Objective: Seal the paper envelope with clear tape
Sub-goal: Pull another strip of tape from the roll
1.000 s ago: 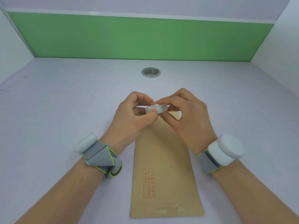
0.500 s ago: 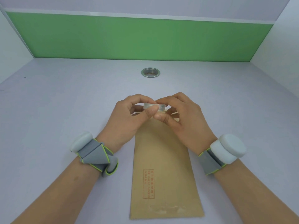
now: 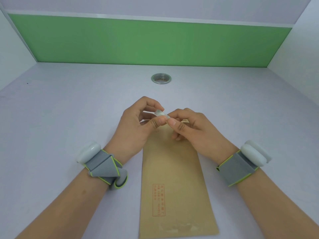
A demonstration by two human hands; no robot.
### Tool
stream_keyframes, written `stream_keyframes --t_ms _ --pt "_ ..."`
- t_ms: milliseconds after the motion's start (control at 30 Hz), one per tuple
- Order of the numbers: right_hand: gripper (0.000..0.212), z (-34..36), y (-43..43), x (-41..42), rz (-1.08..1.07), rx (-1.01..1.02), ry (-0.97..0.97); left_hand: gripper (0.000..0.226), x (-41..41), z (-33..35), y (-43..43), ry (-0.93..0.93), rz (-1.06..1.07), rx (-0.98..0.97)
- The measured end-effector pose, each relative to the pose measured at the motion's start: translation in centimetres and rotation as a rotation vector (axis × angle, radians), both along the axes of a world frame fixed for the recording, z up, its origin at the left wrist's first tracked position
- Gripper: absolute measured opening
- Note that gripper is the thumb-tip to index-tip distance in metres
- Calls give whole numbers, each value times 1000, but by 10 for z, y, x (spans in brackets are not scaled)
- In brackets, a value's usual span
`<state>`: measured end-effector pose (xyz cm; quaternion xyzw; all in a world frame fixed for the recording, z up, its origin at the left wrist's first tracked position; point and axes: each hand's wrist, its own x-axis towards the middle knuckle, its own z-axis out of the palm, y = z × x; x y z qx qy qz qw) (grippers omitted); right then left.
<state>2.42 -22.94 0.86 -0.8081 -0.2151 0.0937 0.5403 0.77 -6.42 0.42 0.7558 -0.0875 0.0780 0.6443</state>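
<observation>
We look down at our two hands, held close together above the far end of a brown paper envelope (image 3: 174,178). Our left hand (image 3: 136,128) pinches a small roll of clear tape (image 3: 160,113) between thumb and fingertips. Our right hand (image 3: 195,133), just beside it, pinches the roll's edge with thumb and forefinger; we cannot tell whether a strip is lifted. The envelope lies flat on the pale table (image 3: 60,118), running from beneath the hands back between our wrists. A grey left wristband (image 3: 103,167) and right wristband (image 3: 240,167) carry white pods. Beyond the hands sits a round metal hole (image 3: 161,78).
</observation>
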Motion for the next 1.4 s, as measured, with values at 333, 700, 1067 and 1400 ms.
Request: stream_keyframes --t_ms 333,700,1067,1400 --pt "23 -1 5 -2 -89 -121 -90 16 0 -4 -1 -11 10 25" --pt "23 1 6 -5 -85 -55 -128 17 0 -1 0 -24 18 -6" --pt "16 1 0 -1 -40 31 -98 18 -1 0 1 35 -102 14" --pt "11 -1 5 -4 -143 -44 -449 25 -1 1 1 115 -108 2"
